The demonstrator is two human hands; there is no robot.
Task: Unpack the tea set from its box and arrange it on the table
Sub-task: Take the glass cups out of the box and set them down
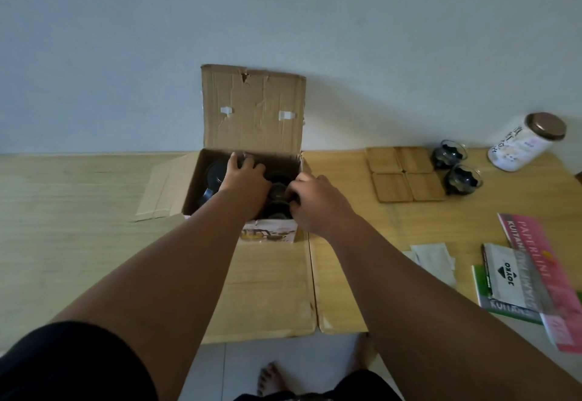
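Observation:
An open cardboard box point(252, 110) stands on the wooden table point(78, 211) against the wall, its lid flap upright. Both my hands reach into it. My left hand point(242, 177) lies over dark pieces inside, near a black rounded pot point(214, 173) at the box's left. My right hand point(311, 199) curls its fingers around a dark cup point(278, 191) at the box's right side. Whether the left hand grips anything is hidden. Out on the table to the right lie several square wooden coasters point(406, 173) and two dark glass cups point(448, 153) point(463, 180).
A white jar with a bronze lid point(526, 142) stands at the far right. Booklets and a pink packet point(535, 274) lie at the right front, with white paper point(434, 258) beside them. A seam point(311, 274) splits the tabletop. My bare foot point(271, 378) shows below.

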